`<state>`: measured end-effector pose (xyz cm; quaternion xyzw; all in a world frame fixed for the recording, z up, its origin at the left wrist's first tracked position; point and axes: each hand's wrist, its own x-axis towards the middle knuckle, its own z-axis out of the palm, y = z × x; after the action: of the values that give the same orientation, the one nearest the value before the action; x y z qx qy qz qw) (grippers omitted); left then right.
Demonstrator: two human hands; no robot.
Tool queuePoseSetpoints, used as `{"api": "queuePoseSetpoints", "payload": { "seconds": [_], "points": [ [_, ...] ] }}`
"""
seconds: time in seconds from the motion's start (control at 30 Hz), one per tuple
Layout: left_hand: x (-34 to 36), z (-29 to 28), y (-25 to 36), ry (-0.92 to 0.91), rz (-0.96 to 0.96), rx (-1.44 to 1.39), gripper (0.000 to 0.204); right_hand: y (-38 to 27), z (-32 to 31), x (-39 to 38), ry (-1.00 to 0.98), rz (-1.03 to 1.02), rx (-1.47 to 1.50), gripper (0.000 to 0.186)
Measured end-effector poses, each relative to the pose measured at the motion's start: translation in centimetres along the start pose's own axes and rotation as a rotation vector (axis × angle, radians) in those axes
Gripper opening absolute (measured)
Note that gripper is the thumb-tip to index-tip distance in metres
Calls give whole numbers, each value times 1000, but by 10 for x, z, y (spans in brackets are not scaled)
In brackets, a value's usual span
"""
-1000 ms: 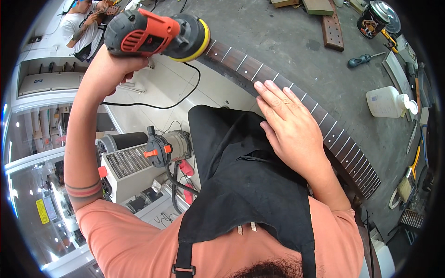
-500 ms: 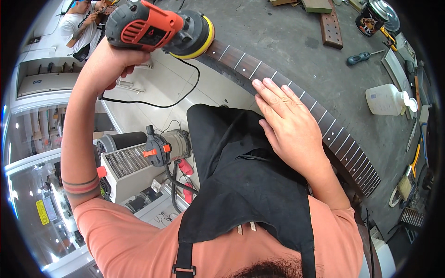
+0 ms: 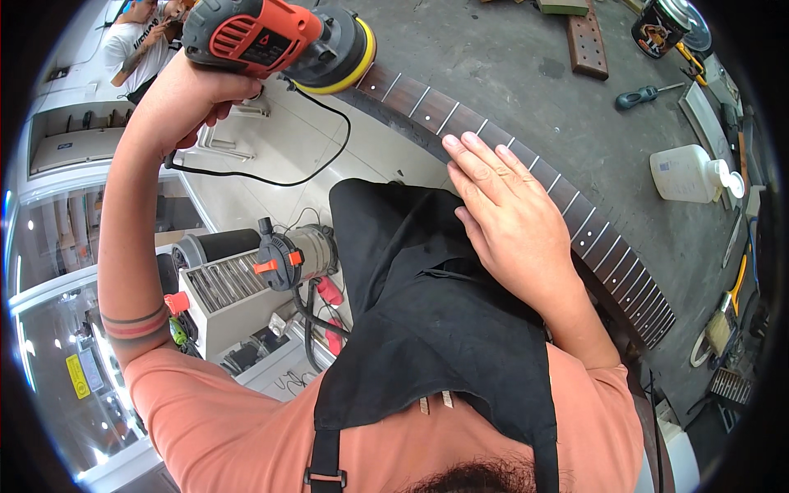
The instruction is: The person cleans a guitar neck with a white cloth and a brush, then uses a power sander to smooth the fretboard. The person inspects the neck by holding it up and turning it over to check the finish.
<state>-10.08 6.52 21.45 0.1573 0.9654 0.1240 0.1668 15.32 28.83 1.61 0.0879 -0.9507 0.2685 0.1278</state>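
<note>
My left hand [image 3: 197,111] grips a red and black power sander [image 3: 246,37], whose round head with a yellow-edged pad [image 3: 356,64] is at the upper-left end of a dark guitar neck [image 3: 593,234] with metal frets and white dots. My right hand [image 3: 501,205] lies palm down over the middle of the neck, fingers straight and fingertips on or at the fretboard. The neck runs diagonally along the bench edge. The underside of the pad is hidden, so contact with the wood is unclear. A black cord hangs below my left hand.
On the grey bench [image 3: 518,57] are a drilled wooden block [image 3: 588,49], screwdriver [image 3: 637,97], black can [image 3: 657,31], plastic bottle [image 3: 680,174] and paintbrush [image 3: 719,324]. Below left stand a shop vacuum [image 3: 296,253] and a white cabinet [image 3: 218,292]. Another person [image 3: 131,45] works at upper left.
My left hand and the sander have moved slightly up and to the left. My right hand has shifted slightly up and left, its fingers still straight.
</note>
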Motion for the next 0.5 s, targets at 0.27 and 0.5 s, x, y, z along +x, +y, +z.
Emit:
{"api": "queuePoseSetpoints", "payload": {
  "seconds": [0.27, 0.5],
  "points": [
    [-4, 0, -16, 22, -46, 60, 23, 0, -1, -1, -1, 2, 12, 51],
    [-23, 7, -12, 7, -101, 54, 29, -1, 0, 0, 3, 7, 5, 50]
  ]
}}
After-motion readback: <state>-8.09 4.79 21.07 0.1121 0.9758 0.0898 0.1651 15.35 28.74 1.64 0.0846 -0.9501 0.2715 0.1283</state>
